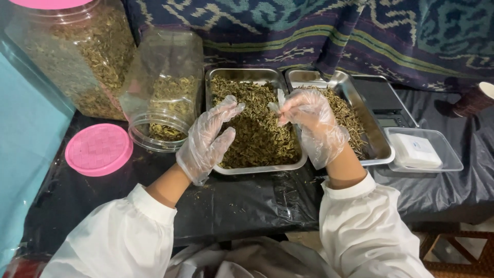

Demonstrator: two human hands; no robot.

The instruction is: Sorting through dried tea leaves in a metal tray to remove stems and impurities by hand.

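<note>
Above the left rectangular steel tray of dried green-brown leaves (257, 128), I see both hands in clear plastic gloves. My left hand (208, 141) hovers with an open grip, fingers spread and holding nothing; I cannot tell whether its fingertips touch the leaves. My right hand (314, 123) has its grip closed in a pinch on a small pale scrap (280, 99); glove film blurs it, so I cannot tell its kind. The right steel tray of thinner dried stems (355, 118) sits just beside the first, partly hidden by my right hand. On the black-covered tabletop (247, 201), a clear plastic jar lying on its side (164, 87) holds some leaves, its pink round lid (99, 149) beside it. A larger leaf-filled clear jar (77, 51) is cut off at the upper edge. A dark digital scale (383, 103) and a clear shallow container with a white block (424, 149) stand right of the trays.
</note>
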